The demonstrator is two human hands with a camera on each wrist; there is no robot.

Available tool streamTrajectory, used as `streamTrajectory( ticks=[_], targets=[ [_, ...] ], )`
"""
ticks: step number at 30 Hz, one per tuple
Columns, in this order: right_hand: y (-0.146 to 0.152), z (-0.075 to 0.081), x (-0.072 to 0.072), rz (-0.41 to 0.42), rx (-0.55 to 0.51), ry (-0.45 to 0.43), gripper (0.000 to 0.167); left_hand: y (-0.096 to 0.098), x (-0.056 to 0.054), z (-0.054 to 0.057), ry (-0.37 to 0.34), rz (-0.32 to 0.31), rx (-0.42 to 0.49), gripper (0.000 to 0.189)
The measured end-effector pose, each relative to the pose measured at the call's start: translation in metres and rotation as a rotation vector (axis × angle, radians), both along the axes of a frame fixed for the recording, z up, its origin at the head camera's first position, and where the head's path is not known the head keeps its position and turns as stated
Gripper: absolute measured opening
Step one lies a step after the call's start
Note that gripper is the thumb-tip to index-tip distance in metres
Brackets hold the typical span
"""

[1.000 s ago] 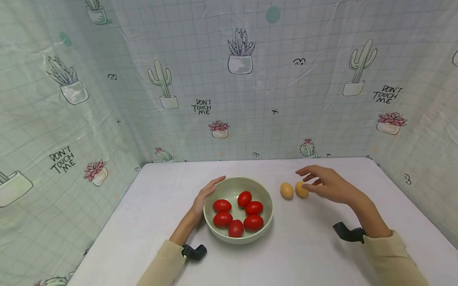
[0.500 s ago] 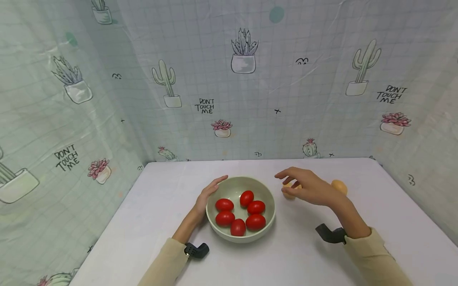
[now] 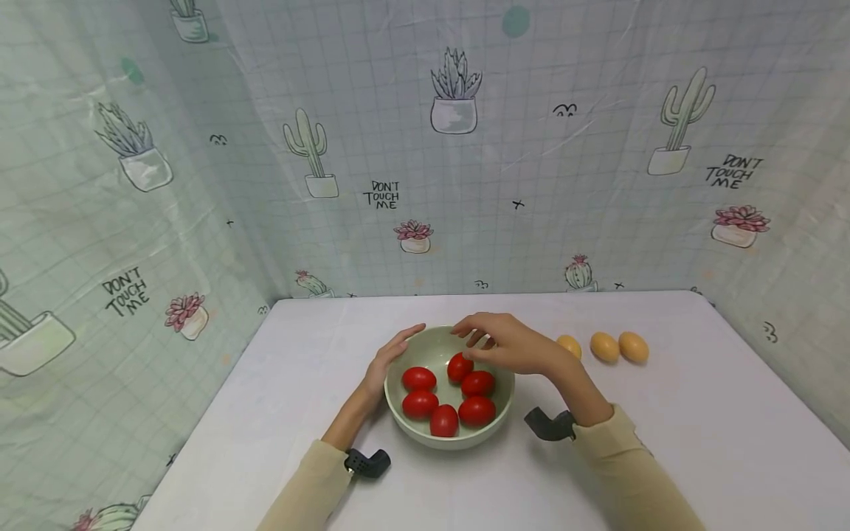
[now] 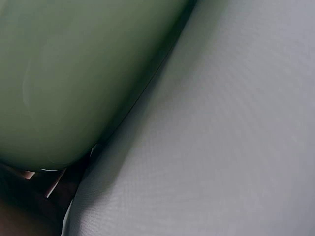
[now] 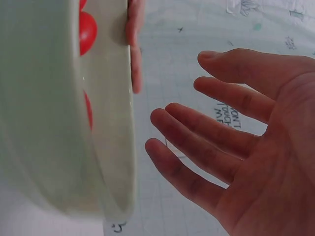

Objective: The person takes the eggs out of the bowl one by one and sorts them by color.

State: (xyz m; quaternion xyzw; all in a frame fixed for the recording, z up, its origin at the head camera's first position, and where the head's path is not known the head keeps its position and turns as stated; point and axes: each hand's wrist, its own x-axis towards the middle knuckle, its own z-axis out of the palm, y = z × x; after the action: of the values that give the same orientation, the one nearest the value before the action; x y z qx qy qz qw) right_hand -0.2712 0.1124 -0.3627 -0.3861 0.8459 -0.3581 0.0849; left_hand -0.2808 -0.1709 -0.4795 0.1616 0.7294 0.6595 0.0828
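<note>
A pale green bowl (image 3: 434, 442) stands on the table, with several red tomatoes (image 3: 420, 405) inside. My left hand (image 3: 380, 372) rests along the bowl's left side, its fingers stretched out near the rim. Close up in the left wrist view is the bowl's outer wall (image 4: 74, 73); a dark bit of the hand shows below it. Over the bowl's far right rim hovers my right hand (image 3: 514, 346). It holds nothing: in the right wrist view its fingers (image 5: 182, 172) are spread, apart from the bowl. In the head view it covers part of the rim and overlaps one tomato.
Three yellow egg-shaped fruits (image 3: 604, 346) lie in a row right of the bowl, the nearest partly behind the right wrist. A white cloth covers the table (image 3: 279, 413). Behind it hangs a cactus-print curtain (image 3: 358, 251). Each wrist wears a black camera (image 3: 550, 425).
My right hand has moved left from over the yellow fruits to over the bowl, uncovering them. My left hand and the bowl stay put; the view has shifted slightly.
</note>
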Motion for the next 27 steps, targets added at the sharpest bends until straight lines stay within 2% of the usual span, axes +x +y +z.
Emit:
streamTrajectory(
  ticks=[7,17,27],
  targets=[
    [-0.025,-0.003,-0.006,0.044,-0.001,-0.015,0.038,-0.001,0.002,0.001,-0.005,0.006,-0.009,0.054],
    [-0.044,0.000,-0.009,0.021,-0.029,-0.028,0.037,-0.003,0.002,0.001,-0.013,0.006,0.013,0.052],
    [-0.061,-0.005,-0.021,0.029,-0.008,-0.031,0.035,-0.002,0.000,0.002,-0.040,0.029,0.003,0.052]
  ],
)
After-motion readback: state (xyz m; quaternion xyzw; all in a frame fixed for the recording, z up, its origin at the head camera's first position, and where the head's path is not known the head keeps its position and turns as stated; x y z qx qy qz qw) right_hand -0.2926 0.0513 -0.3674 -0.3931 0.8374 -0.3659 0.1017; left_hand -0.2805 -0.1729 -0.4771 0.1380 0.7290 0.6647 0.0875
